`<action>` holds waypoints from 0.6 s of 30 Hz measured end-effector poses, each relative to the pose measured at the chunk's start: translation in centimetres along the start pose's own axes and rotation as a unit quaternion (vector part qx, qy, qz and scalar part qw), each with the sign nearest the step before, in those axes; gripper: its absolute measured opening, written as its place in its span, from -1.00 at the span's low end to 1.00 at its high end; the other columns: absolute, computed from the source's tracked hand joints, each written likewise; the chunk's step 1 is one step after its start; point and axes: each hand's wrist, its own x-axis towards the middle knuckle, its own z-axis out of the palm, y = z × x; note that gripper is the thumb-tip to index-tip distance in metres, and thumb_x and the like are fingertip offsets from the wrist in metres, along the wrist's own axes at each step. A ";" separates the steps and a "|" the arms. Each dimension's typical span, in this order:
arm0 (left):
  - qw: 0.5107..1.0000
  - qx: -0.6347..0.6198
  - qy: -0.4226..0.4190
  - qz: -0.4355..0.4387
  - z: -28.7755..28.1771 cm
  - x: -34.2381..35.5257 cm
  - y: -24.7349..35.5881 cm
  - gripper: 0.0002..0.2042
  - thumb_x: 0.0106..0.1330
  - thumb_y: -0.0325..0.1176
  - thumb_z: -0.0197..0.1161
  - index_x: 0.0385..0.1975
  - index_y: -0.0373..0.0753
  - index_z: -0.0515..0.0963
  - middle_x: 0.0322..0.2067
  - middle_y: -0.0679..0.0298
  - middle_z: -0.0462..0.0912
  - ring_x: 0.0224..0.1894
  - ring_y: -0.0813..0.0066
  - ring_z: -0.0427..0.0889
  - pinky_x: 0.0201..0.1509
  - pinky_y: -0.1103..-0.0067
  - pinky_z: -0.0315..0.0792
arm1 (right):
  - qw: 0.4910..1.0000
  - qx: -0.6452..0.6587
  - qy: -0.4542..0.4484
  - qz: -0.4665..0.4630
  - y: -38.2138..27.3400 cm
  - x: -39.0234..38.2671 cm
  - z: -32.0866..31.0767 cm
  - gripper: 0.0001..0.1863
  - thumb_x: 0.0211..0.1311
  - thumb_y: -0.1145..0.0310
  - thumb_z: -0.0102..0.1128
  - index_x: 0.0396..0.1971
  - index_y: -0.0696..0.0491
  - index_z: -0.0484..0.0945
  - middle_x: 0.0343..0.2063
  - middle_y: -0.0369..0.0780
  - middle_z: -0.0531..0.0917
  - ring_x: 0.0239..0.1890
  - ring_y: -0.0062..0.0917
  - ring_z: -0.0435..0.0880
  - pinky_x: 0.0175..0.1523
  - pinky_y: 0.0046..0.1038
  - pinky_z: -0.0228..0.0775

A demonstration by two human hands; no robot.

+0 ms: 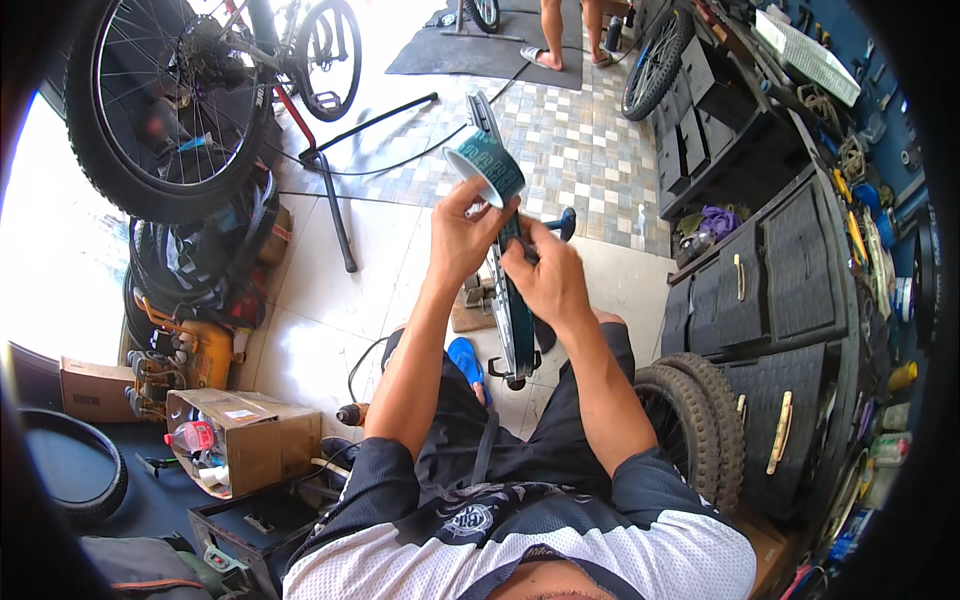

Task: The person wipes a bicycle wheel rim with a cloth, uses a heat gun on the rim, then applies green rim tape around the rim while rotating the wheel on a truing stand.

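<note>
A bicycle wheel rim (516,325) stands upright before me, seen nearly edge-on between my knees. Above its near side, my left hand (462,235) pinches a roll of teal printed tape (497,160) with a pale inner core. From that roll, a teal strip appears to run down onto the rim. My right hand (548,272) is closed on the rim just below the roll, thumb and fingers at its two sides. Its fingertips are partly hidden, so how they press the strip cannot be made out.
A bicycle wheel (165,110) hangs at upper left beside a stand leg (335,215). At left sit an orange compressor (205,350) and a cardboard box (270,440). Two tyres (690,420) lean by dark drawers (770,280) at right. Another person's legs (555,30) show far ahead.
</note>
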 end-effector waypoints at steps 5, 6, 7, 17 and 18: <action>0.980 0.186 -0.019 0.069 -0.3 -2.8 3.4 -0.71 0.25 -0.22 0.52 -0.02 -0.01 0.83 0.44 -0.16 0.38 0.65 -0.12 -0.23 0.61 -0.08 -0.11 | 0.998 -0.012 -0.040 0.057 1.0 -2.5 0.3 -0.53 0.44 0.15 0.10 0.22 0.09 0.53 -0.61 0.07 0.66 -0.44 0.14 0.72 -0.29 0.07 0.53; 0.982 0.161 -0.047 0.082 -0.6 -2.5 3.9 -0.71 0.24 -0.23 0.53 -0.02 0.00 0.83 0.49 -0.18 0.26 0.66 -0.12 -0.23 0.60 -0.08 -0.08 | 0.997 -0.015 -0.049 0.059 0.8 -2.7 0.2 -0.53 0.44 0.15 0.10 0.23 0.09 0.52 -0.60 0.07 0.66 -0.44 0.14 0.72 -0.29 0.07 0.53; 0.983 0.135 -0.077 0.096 -1.2 -2.0 4.6 -0.71 0.23 -0.23 0.53 -0.03 0.00 0.83 0.53 -0.20 0.15 0.67 -0.12 -0.24 0.60 -0.07 -0.06 | 0.995 -0.036 -0.059 0.067 0.4 -2.9 0.2 -0.51 0.45 0.14 0.08 0.26 0.06 0.50 -0.59 0.05 0.68 -0.43 0.11 0.73 -0.28 0.05 0.53; 0.993 0.032 -0.100 -0.045 -0.2 5.8 7.1 -0.54 0.46 0.06 0.27 -0.04 -0.24 0.83 0.50 -0.35 0.21 0.71 0.14 -0.38 0.66 0.14 -0.33 | 0.998 -0.040 -0.010 0.050 1.5 -4.9 1.0 -0.49 0.45 0.13 0.08 0.30 0.05 0.49 -0.52 0.02 0.72 -0.39 0.05 0.76 -0.24 -0.02 0.57; 0.993 0.020 -0.104 -0.059 -0.3 6.9 6.6 -0.53 0.47 0.08 0.25 -0.04 -0.23 0.83 0.47 -0.38 0.28 0.71 0.15 -0.41 0.66 0.15 -0.38 | 0.997 -0.031 -0.020 0.068 1.4 -4.9 0.9 -0.48 0.46 0.15 0.07 0.30 0.09 0.49 -0.52 0.00 0.71 -0.40 -0.03 0.76 -0.16 -0.08 0.57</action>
